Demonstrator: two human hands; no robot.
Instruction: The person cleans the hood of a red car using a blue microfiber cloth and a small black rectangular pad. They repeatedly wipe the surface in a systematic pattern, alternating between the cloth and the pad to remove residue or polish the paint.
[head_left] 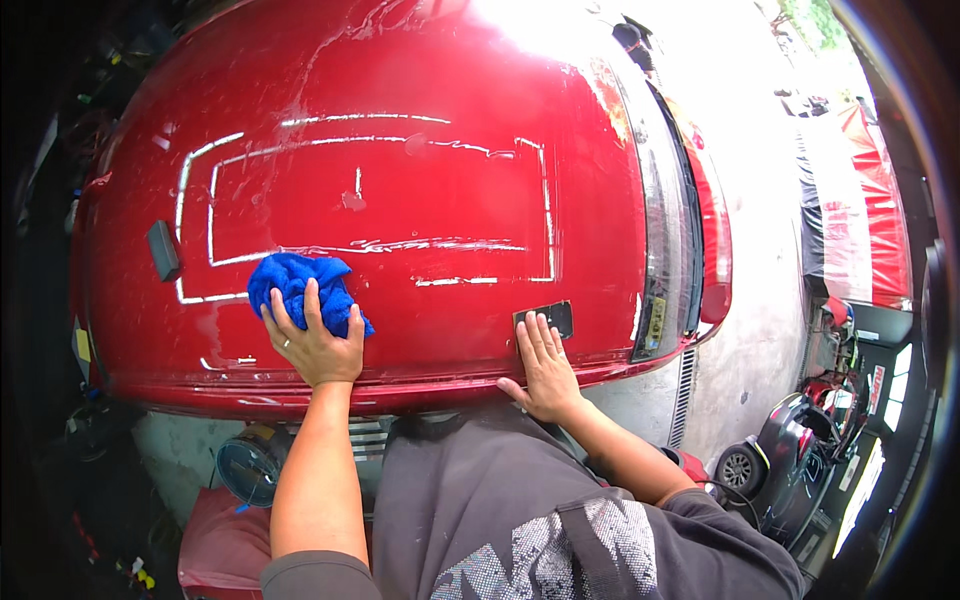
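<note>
1) The person's left hand (316, 350) rests on a crumpled, bright blue plush cloth (292, 272), its fingers spread over the near side; whether they clutch the cloth or only press on it, I cannot tell
2) The blue cloth lies bunched on a glossy red painted car panel (400, 205), left of centre and close to the near edge
3) The right hand (546, 372) is open and laid flat, fingertips touching a small dark rectangular pad (560, 316) on the same panel
4) A grey oblong block (162, 250) sits on the red paint, left of the cloth and apart from it
5) White lines of reflected light cross the panel, and a dark car with a silver-spoked wheel (741, 470) stands well off to the right
</note>
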